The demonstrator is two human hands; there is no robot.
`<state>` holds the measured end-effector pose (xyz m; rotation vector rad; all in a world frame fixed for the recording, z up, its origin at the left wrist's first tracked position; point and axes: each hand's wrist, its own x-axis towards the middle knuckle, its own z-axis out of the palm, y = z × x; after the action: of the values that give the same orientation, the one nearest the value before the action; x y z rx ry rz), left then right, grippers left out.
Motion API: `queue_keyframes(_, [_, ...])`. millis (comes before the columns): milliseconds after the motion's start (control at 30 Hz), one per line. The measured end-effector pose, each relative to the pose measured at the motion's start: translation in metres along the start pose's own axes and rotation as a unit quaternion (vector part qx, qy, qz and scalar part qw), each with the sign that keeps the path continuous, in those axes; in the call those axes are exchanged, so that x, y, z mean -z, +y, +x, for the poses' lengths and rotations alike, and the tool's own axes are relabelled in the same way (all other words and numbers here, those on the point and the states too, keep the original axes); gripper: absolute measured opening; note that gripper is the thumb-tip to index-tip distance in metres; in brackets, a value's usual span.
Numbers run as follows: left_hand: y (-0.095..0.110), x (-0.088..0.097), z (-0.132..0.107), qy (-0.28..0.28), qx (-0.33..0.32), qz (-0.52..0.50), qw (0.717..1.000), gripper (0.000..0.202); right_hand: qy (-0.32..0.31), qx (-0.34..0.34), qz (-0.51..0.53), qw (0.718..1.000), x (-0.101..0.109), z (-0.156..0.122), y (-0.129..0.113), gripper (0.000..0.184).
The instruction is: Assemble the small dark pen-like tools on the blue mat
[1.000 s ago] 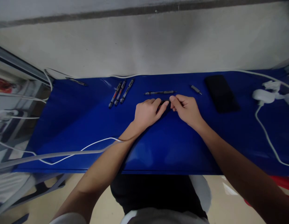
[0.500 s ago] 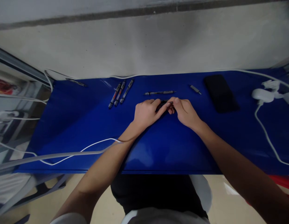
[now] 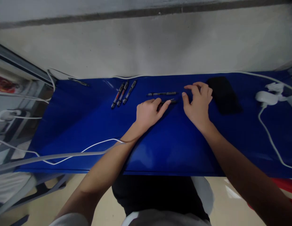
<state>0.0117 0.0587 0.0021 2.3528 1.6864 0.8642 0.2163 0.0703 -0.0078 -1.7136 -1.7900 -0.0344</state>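
Note:
My left hand (image 3: pixel 149 113) is closed on a dark pen (image 3: pixel 173 102), whose end sticks out past the thumb; the rest of it is hidden by the fingers. My right hand (image 3: pixel 197 103) hovers to the right of it, fingers apart and bent, with nothing visible in it. Just beyond both hands, another pen (image 3: pixel 161 93) lies crosswise on the blue table (image 3: pixel 80 125). To the left of my left hand, a group of three pens lies slanted, among them a red-marked pen (image 3: pixel 117 95) and a clear-barrelled pen (image 3: pixel 129 92).
A black phone-like slab (image 3: pixel 224 95) lies right of my right hand. A white plug adapter (image 3: pixel 267 96) with a cable sits at the far right. One more pen (image 3: pixel 78 82) lies at the back left. A white cable (image 3: pixel 89 147) crosses the front left; a wall borders the back.
My right hand has let go of the pen and moved right, opening its fingers. It now covers the spot where a small grey piece lay. My left hand keeps its grip.

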Motion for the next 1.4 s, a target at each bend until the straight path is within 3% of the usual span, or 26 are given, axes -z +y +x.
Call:
queue_keyframes(167, [-0.001, -0.001, 0.000, 0.003, 0.003, 0.002, 1.000, 0.059, -0.045, 0.010, 0.007, 0.999, -0.007, -0.004, 0.006, 0.028])
queue_keyframes(433, [0.000, -0.001, 0.000, 0.002, -0.001, 0.004, 1.000, 0.058, -0.046, 0.035, 0.017, 0.998, -0.006, -0.002, 0.006, 0.023])
queue_keyframes(733, [-0.001, -0.001, 0.000, -0.004, 0.000, 0.009, 1.000, 0.061, -0.063, 0.058, 0.054, 0.995, -0.004, -0.003, -0.004, 0.038])
queue_keyframes(1000, [0.000, 0.000, 0.000, -0.023, 0.011, 0.031, 0.999, 0.061, -0.132, 0.105, 0.057, 0.984, -0.001, -0.005, -0.010, 0.037])
queue_keyframes(1233, [0.001, 0.001, 0.000, -0.027, 0.011, 0.031, 0.999, 0.059, -0.132, 0.106, 0.053, 0.984, -0.001, -0.005, -0.009, 0.036])
queue_keyframes(1400, [0.001, 0.001, 0.000, -0.023, 0.010, 0.028, 0.999, 0.059, -0.053, 0.047, -0.012, 0.997, -0.003, -0.004, -0.006, 0.039])
